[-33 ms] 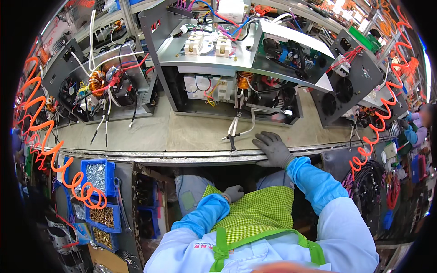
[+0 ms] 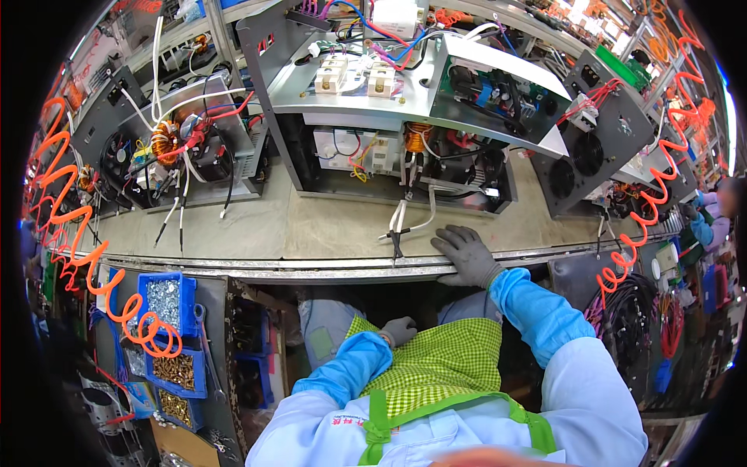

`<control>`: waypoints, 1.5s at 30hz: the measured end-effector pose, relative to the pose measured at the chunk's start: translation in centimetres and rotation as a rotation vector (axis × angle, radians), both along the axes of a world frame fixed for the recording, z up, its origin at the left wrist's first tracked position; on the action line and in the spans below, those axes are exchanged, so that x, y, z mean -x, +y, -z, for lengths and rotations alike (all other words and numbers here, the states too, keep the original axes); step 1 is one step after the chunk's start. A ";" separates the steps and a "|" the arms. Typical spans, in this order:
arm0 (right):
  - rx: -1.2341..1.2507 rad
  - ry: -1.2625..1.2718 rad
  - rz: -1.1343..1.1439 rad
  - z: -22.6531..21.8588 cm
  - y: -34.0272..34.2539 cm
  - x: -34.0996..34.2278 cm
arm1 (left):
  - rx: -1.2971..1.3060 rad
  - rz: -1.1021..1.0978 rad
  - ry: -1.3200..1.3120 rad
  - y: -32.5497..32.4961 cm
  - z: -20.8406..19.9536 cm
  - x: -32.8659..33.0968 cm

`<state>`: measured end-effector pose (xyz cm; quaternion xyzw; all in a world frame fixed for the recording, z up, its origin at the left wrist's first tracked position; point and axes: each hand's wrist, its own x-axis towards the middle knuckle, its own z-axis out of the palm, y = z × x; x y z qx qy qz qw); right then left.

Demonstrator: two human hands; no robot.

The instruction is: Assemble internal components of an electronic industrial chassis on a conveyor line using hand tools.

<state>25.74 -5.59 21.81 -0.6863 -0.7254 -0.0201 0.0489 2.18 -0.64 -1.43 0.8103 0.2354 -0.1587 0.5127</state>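
My right hand [image 2: 469,257], in a dark grey glove, lies flat on the front edge of the workbench [image 2: 327,229], fingers stretched out and nothing in them. My left hand [image 2: 401,331], also gloved, rests on the green checked apron [image 2: 443,358] in my lap, its fingers loosely curled with no object showing. Beyond the right hand stands an opened metal equipment housing [image 2: 350,187] with a copper coil [image 2: 418,138], circuit boards and wiring inside. White cable ends [image 2: 399,222] hang from it onto the bench, just left of my right fingertips and apart from them.
Similar open units stand left [image 2: 194,156] and right [image 2: 591,148]. Coiled orange air hoses hang at the left [image 2: 97,257] and right [image 2: 661,179]. Blue bins of screws [image 2: 187,307] and a wrench [image 2: 208,354] lie lower left. Black cable bundles [image 2: 630,311] and another person [image 2: 712,214] are at right.
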 end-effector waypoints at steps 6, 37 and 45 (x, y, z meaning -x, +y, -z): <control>0.009 -0.008 0.010 -0.3 0.0 0.3 | -0.035 0.029 -0.014 0.0 1.0 0.0; -1.286 -0.177 0.848 -21.3 -8.0 -15.2 | 0.213 -0.541 -1.222 33.8 -37.7 -1.6; -1.439 0.039 1.084 -19.6 -10.0 -27.9 | -0.963 -0.408 -1.073 36.3 -35.9 -2.9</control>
